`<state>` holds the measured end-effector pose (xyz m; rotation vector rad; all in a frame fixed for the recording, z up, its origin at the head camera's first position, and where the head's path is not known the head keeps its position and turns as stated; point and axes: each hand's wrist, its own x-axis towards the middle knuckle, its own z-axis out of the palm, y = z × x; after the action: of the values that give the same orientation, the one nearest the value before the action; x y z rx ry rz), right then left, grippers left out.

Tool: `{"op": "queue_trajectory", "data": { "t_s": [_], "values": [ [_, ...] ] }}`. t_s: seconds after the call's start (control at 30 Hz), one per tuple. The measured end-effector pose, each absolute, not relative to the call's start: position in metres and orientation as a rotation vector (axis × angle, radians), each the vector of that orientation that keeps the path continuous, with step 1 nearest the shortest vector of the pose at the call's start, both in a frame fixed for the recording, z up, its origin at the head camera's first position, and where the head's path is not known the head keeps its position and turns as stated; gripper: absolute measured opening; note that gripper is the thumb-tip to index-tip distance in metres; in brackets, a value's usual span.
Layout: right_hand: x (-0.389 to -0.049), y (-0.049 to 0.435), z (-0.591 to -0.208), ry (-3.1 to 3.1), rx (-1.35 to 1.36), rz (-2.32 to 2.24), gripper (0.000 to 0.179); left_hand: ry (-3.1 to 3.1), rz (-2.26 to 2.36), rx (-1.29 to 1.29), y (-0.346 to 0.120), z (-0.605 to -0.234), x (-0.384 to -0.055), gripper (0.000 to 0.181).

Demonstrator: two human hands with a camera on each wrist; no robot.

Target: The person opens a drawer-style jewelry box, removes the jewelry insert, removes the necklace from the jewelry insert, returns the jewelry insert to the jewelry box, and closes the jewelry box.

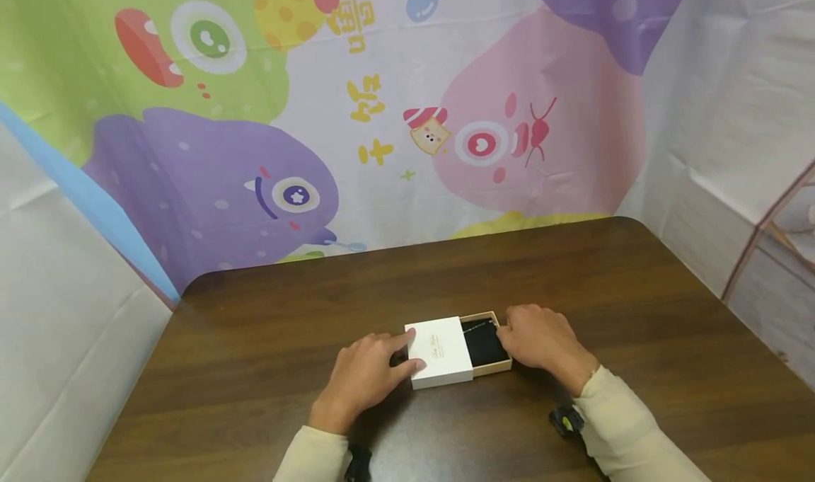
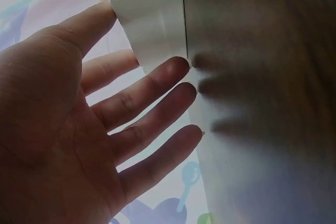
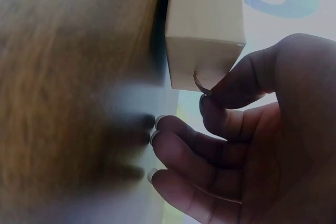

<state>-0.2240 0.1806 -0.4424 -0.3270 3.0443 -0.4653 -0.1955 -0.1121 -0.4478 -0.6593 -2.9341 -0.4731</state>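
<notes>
A white box sleeve [image 1: 439, 351] with small gold lettering lies on the table, a tan drawer [image 1: 493, 369] partly out of its right end. Inside the drawer is a black pad [image 1: 484, 344] with a thin dark chain [image 1: 477, 326] across its far part. My left hand [image 1: 366, 372] rests thumb and index fingertip on the sleeve's left end; its other fingers extend beside the end, near the tabletop. At the drawer's right end, my right hand [image 1: 541, 337] pinches a small ribbon pull tab [image 3: 200, 85] between thumb and index finger, the other fingers loosely bent below.
The brown wooden table [image 1: 286, 305] has rounded far corners. Behind it hangs a cloth [image 1: 395, 206] printed with cartoon monsters. Pale sheeting [image 1: 707, 156] covers the right side. Dark straps with small devices [image 1: 565, 421] sit at both wrists.
</notes>
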Motion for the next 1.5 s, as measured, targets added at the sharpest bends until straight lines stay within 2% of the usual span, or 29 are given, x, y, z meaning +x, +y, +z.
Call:
{"op": "queue_trajectory", "data": {
  "t_s": [1.5],
  "values": [
    [-0.2263,0.1871,-0.4395,3.018,-0.213,-0.533,0.028,-2.968,-0.504,-0.617,-0.1117,-0.4484,-0.1967,0.055]
  ]
}}
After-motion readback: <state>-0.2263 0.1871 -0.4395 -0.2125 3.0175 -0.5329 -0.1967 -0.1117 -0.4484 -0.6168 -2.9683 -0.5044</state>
